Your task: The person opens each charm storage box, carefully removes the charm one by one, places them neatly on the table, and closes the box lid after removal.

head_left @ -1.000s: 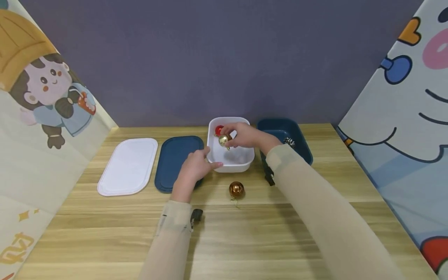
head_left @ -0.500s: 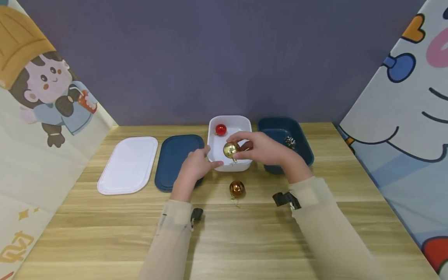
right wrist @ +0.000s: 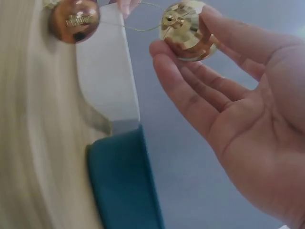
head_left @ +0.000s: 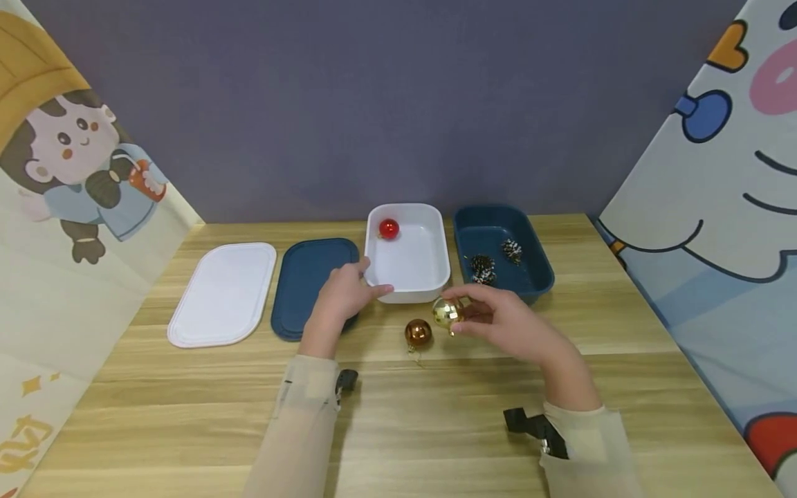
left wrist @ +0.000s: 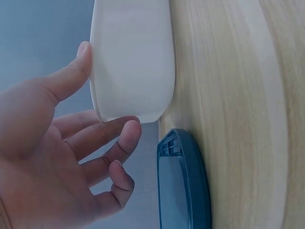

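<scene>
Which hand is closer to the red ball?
Left. The left hand holds the white box at its near left corner; the red ball sits farther back inside. The right hand is farther, outside the near right corner, holding the gold ball.

Booth-like workspace, wood-grain table (head_left: 429, 429), plain grey-purple backdrop (head_left: 398, 111), cartoon-printed side panels (head_left: 722, 228)
</scene>
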Available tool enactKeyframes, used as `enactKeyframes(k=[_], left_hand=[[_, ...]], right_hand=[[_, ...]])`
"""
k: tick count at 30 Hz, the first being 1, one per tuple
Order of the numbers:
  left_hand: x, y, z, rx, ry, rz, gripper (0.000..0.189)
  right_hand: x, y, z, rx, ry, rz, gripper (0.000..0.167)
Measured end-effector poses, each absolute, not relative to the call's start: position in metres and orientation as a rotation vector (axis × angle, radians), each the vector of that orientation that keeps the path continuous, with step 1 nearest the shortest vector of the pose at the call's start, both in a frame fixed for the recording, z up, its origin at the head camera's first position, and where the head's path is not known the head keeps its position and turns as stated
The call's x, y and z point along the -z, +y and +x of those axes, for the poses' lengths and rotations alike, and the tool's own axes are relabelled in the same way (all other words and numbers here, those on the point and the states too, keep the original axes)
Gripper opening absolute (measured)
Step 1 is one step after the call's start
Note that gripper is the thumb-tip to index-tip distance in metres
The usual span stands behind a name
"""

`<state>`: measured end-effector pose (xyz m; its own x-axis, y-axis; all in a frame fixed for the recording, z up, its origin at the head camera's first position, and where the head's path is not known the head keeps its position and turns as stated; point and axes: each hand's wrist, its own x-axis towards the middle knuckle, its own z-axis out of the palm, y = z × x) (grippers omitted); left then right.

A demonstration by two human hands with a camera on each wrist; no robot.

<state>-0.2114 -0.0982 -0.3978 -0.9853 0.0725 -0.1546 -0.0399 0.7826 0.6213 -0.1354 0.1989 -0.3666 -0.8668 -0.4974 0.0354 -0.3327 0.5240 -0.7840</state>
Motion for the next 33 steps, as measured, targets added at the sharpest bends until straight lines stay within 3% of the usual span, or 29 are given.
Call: enactKeyframes(k=[8, 33], left_hand=[[0.400, -0.097, -0.214, -0.987, 2.790, 0.023, 0.093], [0.398, -0.098, -0.213, -0.994, 2.792, 0.022, 0.092]], right_hand=[[0.389, 0.207, -0.131, 1.203, 2.623, -0.569, 0.044], [0.422, 0.206, -0.140, 1.040, 2.633, -0.602, 0.041]])
